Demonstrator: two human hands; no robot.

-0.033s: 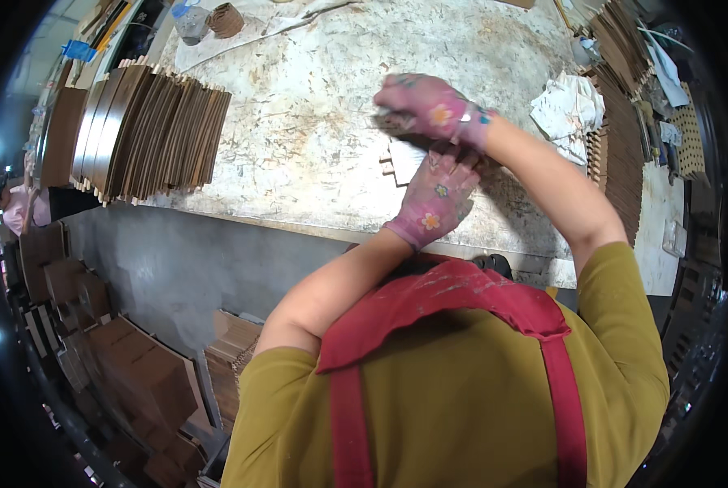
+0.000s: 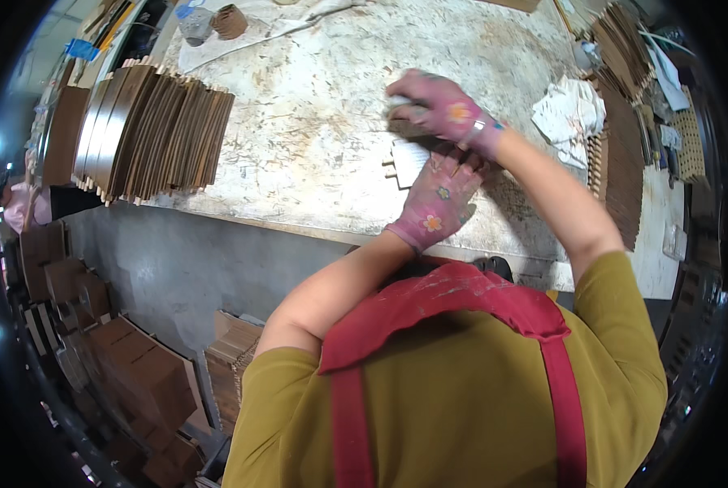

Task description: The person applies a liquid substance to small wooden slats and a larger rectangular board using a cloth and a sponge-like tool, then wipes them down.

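A workshop, as the stained worktable (image 2: pixel 307 154) and stacked brown slats (image 2: pixel 156 134) show.

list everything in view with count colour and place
Workbench: one, worn white, top centre
Pegged panel: one, whitish, workbench's near side
Blurred object: one, dark, under right hand
Slats: many, brown, workbench left and right
Cloths: two, whitish, top left, upper right
Small items: two, clear and brown, top left
Floor stacks: several, brown, lower left
Another person: one, pink top, left edge
Apron: one, red, lower centre
Shirt: one, olive, lower centre
Left hand, right hand: two, pink gloves, over panel
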